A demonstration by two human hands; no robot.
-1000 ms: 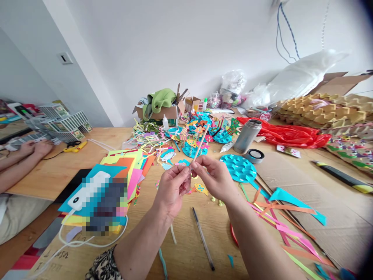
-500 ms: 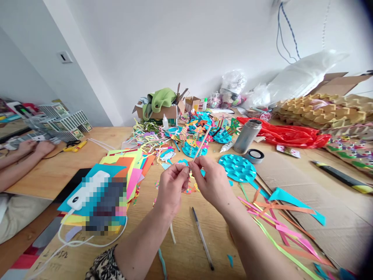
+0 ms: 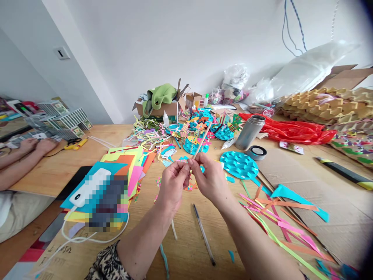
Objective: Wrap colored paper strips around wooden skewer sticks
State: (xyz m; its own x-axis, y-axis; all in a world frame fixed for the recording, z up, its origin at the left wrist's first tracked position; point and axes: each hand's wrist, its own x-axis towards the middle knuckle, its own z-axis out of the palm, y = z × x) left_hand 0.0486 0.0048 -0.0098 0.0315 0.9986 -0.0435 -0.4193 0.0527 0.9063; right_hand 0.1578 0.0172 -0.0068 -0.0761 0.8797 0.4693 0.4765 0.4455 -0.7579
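Observation:
In front of me, my left hand (image 3: 174, 181) and my right hand (image 3: 210, 177) meet fingertip to fingertip, both closed in a pinch. A thin pale stick (image 3: 203, 139) rises from between them, tilted up and to the right; its lower end is hidden by my fingers. Beyond the hands lie blue bumpy discs and colourful paper cut-outs (image 3: 167, 152). A blue bumpy disc with a handle (image 3: 239, 165) rests to the right. Below my wrists a pen (image 3: 203, 233) lies on the wooden table (image 3: 186, 252).
Coloured paper sheets (image 3: 134, 171) and a white power bank (image 3: 91, 186) with a cable are at left. Paper strips (image 3: 288, 229), a metal flask (image 3: 250, 132), cardboard (image 3: 314, 182) and a utility knife (image 3: 346, 173) are at right. Another person's hands (image 3: 37, 146) rest far left.
The view has shifted slightly. My hands keep nearly the same pinching pose on the pale stick.

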